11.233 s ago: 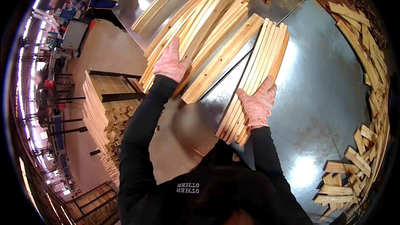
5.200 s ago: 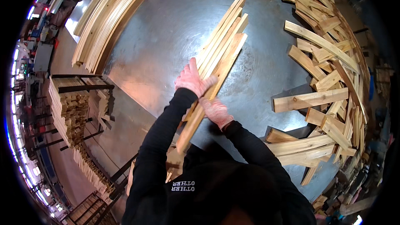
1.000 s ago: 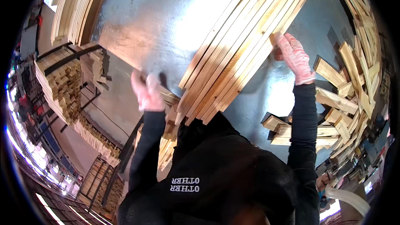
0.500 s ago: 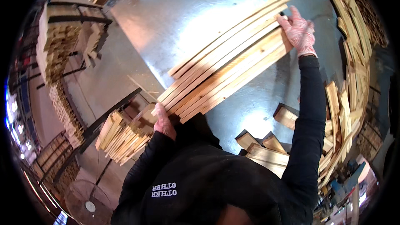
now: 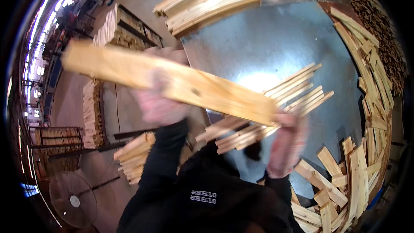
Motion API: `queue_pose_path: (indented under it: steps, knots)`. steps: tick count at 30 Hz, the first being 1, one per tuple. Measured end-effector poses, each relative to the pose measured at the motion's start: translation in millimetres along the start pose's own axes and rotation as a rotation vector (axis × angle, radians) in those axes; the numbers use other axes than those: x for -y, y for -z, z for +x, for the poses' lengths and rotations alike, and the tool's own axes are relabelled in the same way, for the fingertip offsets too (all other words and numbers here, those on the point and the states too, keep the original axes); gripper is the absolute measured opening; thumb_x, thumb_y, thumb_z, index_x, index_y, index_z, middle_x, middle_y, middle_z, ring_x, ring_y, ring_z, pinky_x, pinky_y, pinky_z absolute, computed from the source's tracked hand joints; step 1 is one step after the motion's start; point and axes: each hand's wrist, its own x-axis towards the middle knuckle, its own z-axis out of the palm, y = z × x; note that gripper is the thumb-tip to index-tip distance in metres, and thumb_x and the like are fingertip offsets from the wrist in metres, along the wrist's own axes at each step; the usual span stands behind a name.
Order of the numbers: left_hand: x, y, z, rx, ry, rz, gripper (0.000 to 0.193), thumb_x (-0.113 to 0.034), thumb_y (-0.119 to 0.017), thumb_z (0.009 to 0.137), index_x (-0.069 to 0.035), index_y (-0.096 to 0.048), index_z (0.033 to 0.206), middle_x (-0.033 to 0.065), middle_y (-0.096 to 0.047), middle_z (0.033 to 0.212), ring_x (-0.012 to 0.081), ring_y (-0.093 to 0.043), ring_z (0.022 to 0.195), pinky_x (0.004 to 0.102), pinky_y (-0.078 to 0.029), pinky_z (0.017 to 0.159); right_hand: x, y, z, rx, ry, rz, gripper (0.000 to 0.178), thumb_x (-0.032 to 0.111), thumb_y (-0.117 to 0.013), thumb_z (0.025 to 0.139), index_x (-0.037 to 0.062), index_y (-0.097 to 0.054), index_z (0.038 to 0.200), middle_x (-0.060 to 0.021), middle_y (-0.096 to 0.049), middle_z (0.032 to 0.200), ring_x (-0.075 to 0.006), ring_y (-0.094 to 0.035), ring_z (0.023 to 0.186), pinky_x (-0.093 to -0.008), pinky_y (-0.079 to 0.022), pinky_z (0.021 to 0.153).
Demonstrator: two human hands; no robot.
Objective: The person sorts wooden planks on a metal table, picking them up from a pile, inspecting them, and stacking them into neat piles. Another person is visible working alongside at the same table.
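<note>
A single pale wooden board [image 5: 215,92] with a dark knot is held up in front of me, slanting from upper left down to the right and smeared by motion. My left hand [image 5: 161,108] is closed around its lower edge near the middle. The gloved right hand [image 5: 288,144] grips the board's right end. Behind and below it, several narrow wooden strips [image 5: 235,140] lie side by side on the metal table [image 5: 276,28], partly hidden by the board.
Stacked boards [image 5: 211,2] sit at the table's far edge. Loose wood pieces [image 5: 358,168] are heaped along the right side. On the left stand a rack of timber [image 5: 129,28], a bundle of strips [image 5: 136,155] and a round fan [image 5: 74,200].
Both hands were at opposite ends of the row of strips on the table. Now they hold one board raised above it, toward the left. The view has turned.
</note>
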Motion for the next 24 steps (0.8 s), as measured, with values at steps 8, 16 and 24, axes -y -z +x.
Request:
queue_pose_path:
  steps: [8,16,24]
  knots:
    - [164.4,-1.9,249.2,0.670,0.131,1.618,0.050,-0.031,-0.071,0.084,-0.003,-0.053,0.122,0.0201,-0.068,0.107,0.0313,-0.066,0.102,0.0440,-0.050,0.091,-111.2,79.0,-29.6,-0.598,-0.236,-0.638,0.063,0.022,-0.060,0.098,0.0002,-0.032,0.150,-0.0202,-0.032,0.155,-0.0303,-0.034,0.142,-0.0398,-0.028,0.117]
    - [321.0,68.7,391.8,0.871,-0.294,2.060,0.058,-0.038,-0.071,0.082,-0.012,-0.047,0.128,0.0199,-0.068,0.107,0.0400,-0.064,0.105,0.0515,-0.050,0.086,-196.9,79.2,-86.1,-0.551,-0.632,-0.928,0.058,0.041,-0.048,0.103,0.0049,-0.042,0.148,-0.0162,-0.047,0.147,-0.0262,-0.050,0.129,-0.0302,-0.036,0.109]
    - [323.4,27.3,188.6,1.201,-0.012,0.884,0.078,-0.038,-0.075,0.080,0.006,-0.047,0.137,0.0245,-0.056,0.131,0.0401,-0.054,0.122,0.0446,-0.044,0.104,-179.1,109.7,21.0,-0.259,-0.496,-1.141,0.045,0.029,-0.045,0.099,0.0001,-0.056,0.132,-0.0220,-0.058,0.130,-0.0353,-0.053,0.118,-0.0408,-0.041,0.102]
